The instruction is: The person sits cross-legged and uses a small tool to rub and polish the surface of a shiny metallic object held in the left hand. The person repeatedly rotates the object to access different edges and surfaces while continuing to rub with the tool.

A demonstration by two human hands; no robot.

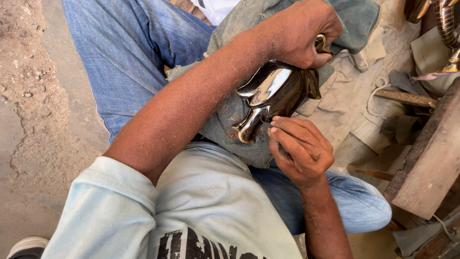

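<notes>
- The person sits low on a dusty, cracked earthen floor (33,120), knees apart in blue jeans (124,52), with a grey-green cloth (239,120) spread over the lap.
- The left hand (302,33) reaches across the body and clamps down on the far end of a polished brass animal figure (270,93), fingers curled tight over its top; a small curved brass part pokes out just beside the knuckles.
- The right hand (299,151) sits just below the figure, fingers pinched together as though around a thin tool, though I cannot make out any tool between them. The fingertips (275,125) press against the figure's lower edge, near its legs.
- The figure lies on its side on the cloth, between the two hands, its dark mirror-bright flank turned upward and its short legs pointing toward the person's waist.
- Beyond the hands, a dirty beige rag (354,105) lies crumpled on the ground to the right of the lap.
- A wooden stick (405,98) rests across that rag, and a thick wooden block (426,163) slants in from the right edge.
- At the top right corner more shiny brass pieces (443,24) hang or stand, cut off by the frame.
- The person wears a pale blue T-shirt (201,206) with dark print low on the front.
- A white shoe tip (26,245) shows at the bottom left.
</notes>
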